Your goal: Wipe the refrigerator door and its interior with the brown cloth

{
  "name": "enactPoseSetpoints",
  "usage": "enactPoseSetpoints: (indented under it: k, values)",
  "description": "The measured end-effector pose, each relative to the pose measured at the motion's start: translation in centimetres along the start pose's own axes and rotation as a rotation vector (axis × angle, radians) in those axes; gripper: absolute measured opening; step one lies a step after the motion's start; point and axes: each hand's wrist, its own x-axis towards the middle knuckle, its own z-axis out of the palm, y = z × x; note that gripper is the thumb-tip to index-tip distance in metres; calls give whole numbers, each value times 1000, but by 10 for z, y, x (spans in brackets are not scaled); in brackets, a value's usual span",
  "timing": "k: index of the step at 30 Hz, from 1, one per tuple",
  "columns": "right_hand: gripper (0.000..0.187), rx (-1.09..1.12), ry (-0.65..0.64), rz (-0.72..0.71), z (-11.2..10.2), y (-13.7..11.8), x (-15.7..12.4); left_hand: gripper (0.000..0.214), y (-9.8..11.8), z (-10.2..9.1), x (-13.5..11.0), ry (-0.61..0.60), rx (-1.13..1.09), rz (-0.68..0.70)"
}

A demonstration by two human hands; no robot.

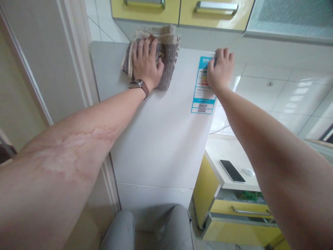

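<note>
Pressing a brown-and-cream patterned towel [169, 64] against the upper part of a white refrigerator front [156, 139], the left hand [147, 63] lies palm down at the upper center of the frame. Its four fingers point upward, slightly spread, and its thumb stands out toward the right; the towel is bunched beneath and around them, its folded top edge reaching close to the yellow wall cabinets [147, 10] along the top of the frame. A wristwatch [140, 86] with a brown band circles the left wrist.

Toward the upper right, the right hand [220, 71] grips the refrigerator's top right corner. Its fingers sit close together and bend over the edge, so the tips cannot be made out; the thumb rests on the front, over the upper part of a blue-and-white energy label [204, 95]. A QR code [202, 108] is printed at the label's lower end.

In the lower right of the frame, a dark-screened smartphone [232, 171] lies on a pale countertop [221, 146], just beside a small white round object [248, 172]. Below them is a yellow drawer [226, 207] with a metal bar handle [249, 211]. Knees in gray trousers [175, 227] show at the bottom center, in front of the refrigerator's lower section. White wall tiles [283, 88] fill the right side.
</note>
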Motion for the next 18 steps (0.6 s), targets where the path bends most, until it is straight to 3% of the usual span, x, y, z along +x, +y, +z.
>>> enactPoseSetpoints:
  k: [9,18]
  values:
    - [7,11,-37,4,-1,-1,0,66,-7,-1,-24,33,-21,2]
    - [13,-22,-33,1,-2,-1,0,66,-14,-3,-44,-23,-13,-27]
